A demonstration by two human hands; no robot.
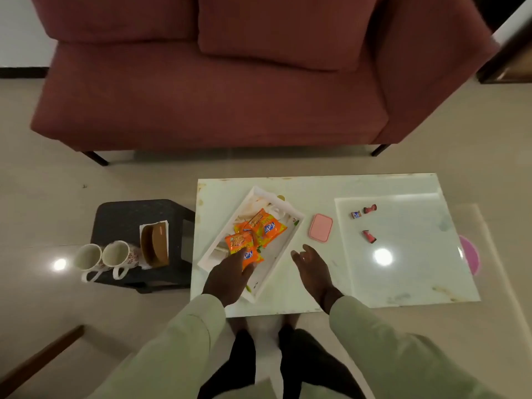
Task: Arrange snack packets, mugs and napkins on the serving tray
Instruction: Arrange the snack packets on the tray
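A white serving tray [283,240] lies at an angle on the left part of the white table. Several orange snack packets [263,226] lie in it. My left hand [227,279] rests over the tray's near end, its fingers touching the nearest orange packet [241,249]. My right hand [311,269] hovers open just right of the tray, holding nothing. Two white floral mugs [102,259] stand on a black stool [126,217] to the left of the table. Beside them a brown holder with white napkins [154,243] stands on the same stool.
A pink lidded box [320,227] sits on the table [359,283] right of the tray. Three small wrapped sweets [365,220] lie on a glass panel further right. A maroon sofa [216,82] stands beyond the table. A pink round thing [470,254] shows under the table's right edge.
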